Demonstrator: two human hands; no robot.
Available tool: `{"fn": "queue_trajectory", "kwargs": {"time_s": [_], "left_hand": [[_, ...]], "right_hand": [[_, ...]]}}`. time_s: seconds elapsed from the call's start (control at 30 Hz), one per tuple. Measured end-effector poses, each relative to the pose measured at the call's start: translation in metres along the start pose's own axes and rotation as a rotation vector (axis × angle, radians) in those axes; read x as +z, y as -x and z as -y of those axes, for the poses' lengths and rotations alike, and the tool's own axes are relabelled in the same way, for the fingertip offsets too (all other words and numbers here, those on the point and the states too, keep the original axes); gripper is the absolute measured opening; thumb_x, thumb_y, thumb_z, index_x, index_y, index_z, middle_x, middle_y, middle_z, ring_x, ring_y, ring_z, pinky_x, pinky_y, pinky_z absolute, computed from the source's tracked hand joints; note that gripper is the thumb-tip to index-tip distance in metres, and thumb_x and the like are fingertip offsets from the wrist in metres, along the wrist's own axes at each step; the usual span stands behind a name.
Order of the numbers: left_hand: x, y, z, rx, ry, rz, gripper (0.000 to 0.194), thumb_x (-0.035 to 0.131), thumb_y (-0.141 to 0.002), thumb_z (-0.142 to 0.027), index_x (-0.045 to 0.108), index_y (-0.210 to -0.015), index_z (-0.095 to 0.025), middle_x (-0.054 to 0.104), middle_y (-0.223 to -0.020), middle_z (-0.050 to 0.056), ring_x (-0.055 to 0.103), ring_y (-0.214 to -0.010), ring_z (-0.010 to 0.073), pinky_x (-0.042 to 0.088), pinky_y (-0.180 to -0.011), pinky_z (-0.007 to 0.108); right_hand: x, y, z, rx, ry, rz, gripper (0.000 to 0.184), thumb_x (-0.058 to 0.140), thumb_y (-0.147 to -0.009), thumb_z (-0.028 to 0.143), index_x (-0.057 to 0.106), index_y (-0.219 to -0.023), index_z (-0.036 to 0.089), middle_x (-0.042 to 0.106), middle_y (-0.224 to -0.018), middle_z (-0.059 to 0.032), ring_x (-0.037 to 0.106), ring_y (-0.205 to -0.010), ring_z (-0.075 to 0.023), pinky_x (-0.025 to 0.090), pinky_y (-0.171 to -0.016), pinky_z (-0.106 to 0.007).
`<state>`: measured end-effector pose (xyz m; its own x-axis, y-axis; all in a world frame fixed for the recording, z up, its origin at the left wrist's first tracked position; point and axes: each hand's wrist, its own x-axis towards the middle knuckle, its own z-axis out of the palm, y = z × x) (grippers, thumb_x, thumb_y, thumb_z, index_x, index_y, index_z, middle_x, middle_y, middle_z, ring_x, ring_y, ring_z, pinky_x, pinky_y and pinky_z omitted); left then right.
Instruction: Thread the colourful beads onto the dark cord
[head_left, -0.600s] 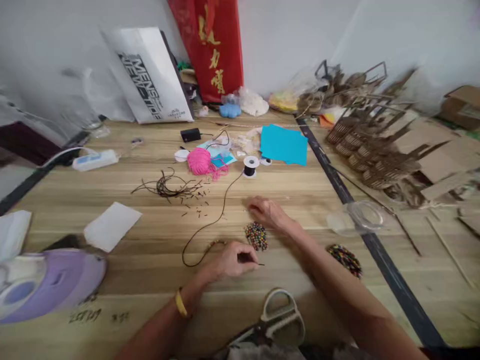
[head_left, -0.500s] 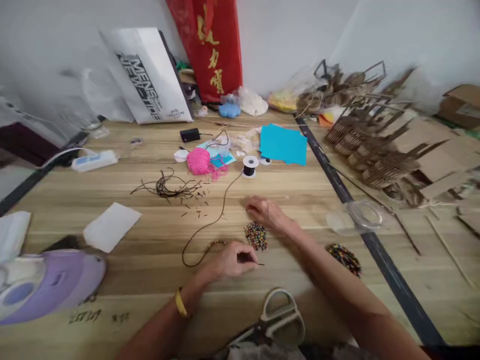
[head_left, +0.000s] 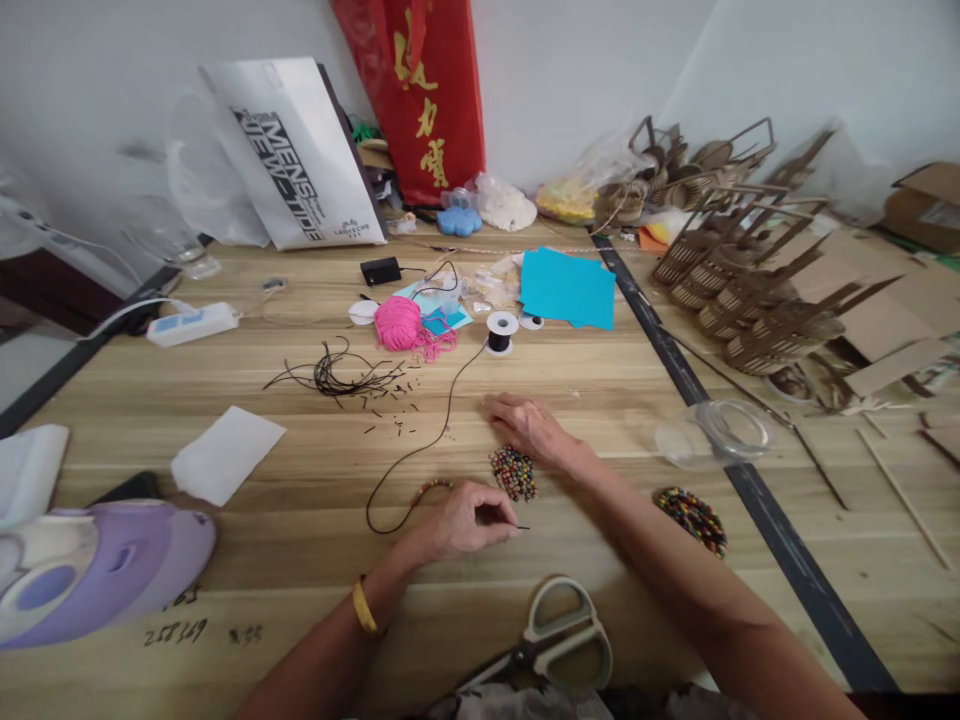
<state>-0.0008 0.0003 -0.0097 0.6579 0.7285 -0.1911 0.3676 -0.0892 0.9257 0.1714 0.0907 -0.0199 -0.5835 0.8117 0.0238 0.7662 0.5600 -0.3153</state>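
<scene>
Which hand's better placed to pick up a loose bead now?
Probably the right hand: it rests beside the bead pile, while the left hand pinches the cord near its end.

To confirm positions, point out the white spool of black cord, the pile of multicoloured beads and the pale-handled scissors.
White spool of black cord (head_left: 499, 341): head view, on the wound cord.
Pile of multicoloured beads (head_left: 514, 473): head view, middle of the pile.
Pale-handled scissors (head_left: 530, 652): head view, beside the pivot.

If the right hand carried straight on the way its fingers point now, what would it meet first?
Going leftward, the right hand would probably meet the dark cord first, where it curves from the spool; height is unclear, so it might pass over.
</scene>
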Motion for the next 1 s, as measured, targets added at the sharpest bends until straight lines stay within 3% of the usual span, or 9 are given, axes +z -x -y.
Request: {"fn": "queue_trajectory", "kwargs": {"time_s": [0.53,0.7,0.8,0.87,1.0], "left_hand": [[0.001,-0.001,0.002,-0.024,0.026,0.004,0.014,0.064,-0.074,-0.027,0.066,-0.068,-0.014,0.063,-0.063,0.000,0.052,-0.061,0.0108,0.040,-0.060,0.020],[0.003,-0.001,0.003,-0.024,0.047,-0.014,0.012,0.065,-0.072,-0.025,0.065,-0.066,-0.014,0.061,-0.061,-0.001,0.051,-0.058,0.0100,0.040,-0.058,0.019],[0.002,-0.001,0.000,-0.033,0.055,-0.037,0.011,0.064,-0.072,-0.023,0.065,-0.067,-0.014,0.063,-0.063,0.000,0.053,-0.060,0.0103,0.041,-0.060,0.019],[0.001,0.000,-0.003,-0.039,0.066,-0.059,0.010,0.064,-0.072,-0.022,0.065,-0.067,-0.014,0.064,-0.065,0.000,0.053,-0.061,0.0104,0.042,-0.061,0.020],[0.001,0.000,-0.004,-0.041,0.076,-0.098,0.008,0.065,-0.072,-0.021,0.065,-0.068,-0.014,0.064,-0.066,0.001,0.053,-0.062,0.0110,0.042,-0.062,0.021]], "right_hand": [[-0.003,0.005,-0.005,0.013,-0.008,0.010,0.013,0.047,-0.093,0.015,0.060,-0.093,0.017,0.061,-0.092,-0.0049,0.057,-0.077,-0.0141,0.034,-0.064,-0.024],[-0.008,0.009,-0.013,-0.006,-0.053,-0.051,0.012,0.047,-0.093,0.016,0.059,-0.096,0.018,0.060,-0.089,-0.0052,0.056,-0.074,-0.0141,0.034,-0.062,-0.023],[-0.017,0.021,-0.012,-0.008,-0.153,-0.141,0.010,0.048,-0.092,0.017,0.056,-0.088,0.016,0.059,-0.083,-0.0045,0.053,-0.070,-0.0131,0.034,-0.061,-0.022],[-0.024,0.036,-0.006,0.004,-0.251,-0.192,0.017,0.047,-0.094,0.025,0.054,-0.081,0.016,0.056,-0.073,-0.0021,0.050,-0.063,-0.0122,0.033,-0.059,-0.023],[-0.027,0.072,0.016,-0.022,-0.421,-0.151,0.031,0.038,-0.098,0.033,0.051,-0.075,0.017,0.054,-0.069,-0.0009,0.049,-0.061,-0.0119,0.035,-0.059,-0.023]]}}
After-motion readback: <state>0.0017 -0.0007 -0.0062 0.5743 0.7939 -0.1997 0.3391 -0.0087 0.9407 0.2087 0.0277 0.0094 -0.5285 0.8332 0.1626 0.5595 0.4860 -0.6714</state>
